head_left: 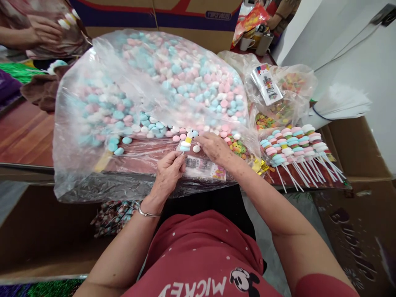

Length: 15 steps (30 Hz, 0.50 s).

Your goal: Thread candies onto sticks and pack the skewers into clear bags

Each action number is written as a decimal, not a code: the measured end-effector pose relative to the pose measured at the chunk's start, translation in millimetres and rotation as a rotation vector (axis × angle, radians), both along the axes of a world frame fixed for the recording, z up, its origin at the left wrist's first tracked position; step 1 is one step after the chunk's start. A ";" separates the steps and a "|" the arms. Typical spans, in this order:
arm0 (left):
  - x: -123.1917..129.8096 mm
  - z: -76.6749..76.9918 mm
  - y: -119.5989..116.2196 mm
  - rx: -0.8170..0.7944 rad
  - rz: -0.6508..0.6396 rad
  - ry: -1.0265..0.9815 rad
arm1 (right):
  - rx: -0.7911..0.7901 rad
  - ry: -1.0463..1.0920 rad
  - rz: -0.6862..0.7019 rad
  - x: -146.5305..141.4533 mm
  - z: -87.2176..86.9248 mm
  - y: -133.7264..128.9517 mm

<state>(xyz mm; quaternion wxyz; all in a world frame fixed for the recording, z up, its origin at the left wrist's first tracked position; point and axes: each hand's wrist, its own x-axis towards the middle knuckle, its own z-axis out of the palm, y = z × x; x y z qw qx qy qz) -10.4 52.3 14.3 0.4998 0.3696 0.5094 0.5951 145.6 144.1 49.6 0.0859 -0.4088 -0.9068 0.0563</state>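
My left hand (170, 168) is closed round the stick of a marshmallow skewer (185, 145), held upright over the table's front edge. Pale blue and white marshmallows and a yellow piece are threaded on it. Just right of the skewer's top is my right hand (215, 149), its fingers curled together among loose marshmallows. Its fingertips are partly hidden, so what they pinch cannot be made out. A white marshmallow (196, 148) lies below those fingers. Behind both hands, a large clear plastic bag (74, 173) full of pink, blue and white marshmallows spreads over the table, its mouth towards me.
Finished-looking marshmallow skewers (293, 146) lie stacked at the right. Gummy rings (237, 146) and printed packets (267, 84) are near them. Cardboard boxes stand at the back (198, 37), lower left (46, 231) and right (349, 231). Another person's hand (46, 29) holds a skewer at upper left.
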 end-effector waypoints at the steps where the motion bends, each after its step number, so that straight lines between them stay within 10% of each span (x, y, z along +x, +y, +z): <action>1: -0.1 -0.3 -0.1 0.003 0.001 -0.005 | 0.000 -0.032 0.048 -3.3 -0.8 3.2; 15: -4.3 -8.8 1.1 0.053 0.002 -0.026 | -0.220 0.497 -0.120 -9.3 -18.4 1.4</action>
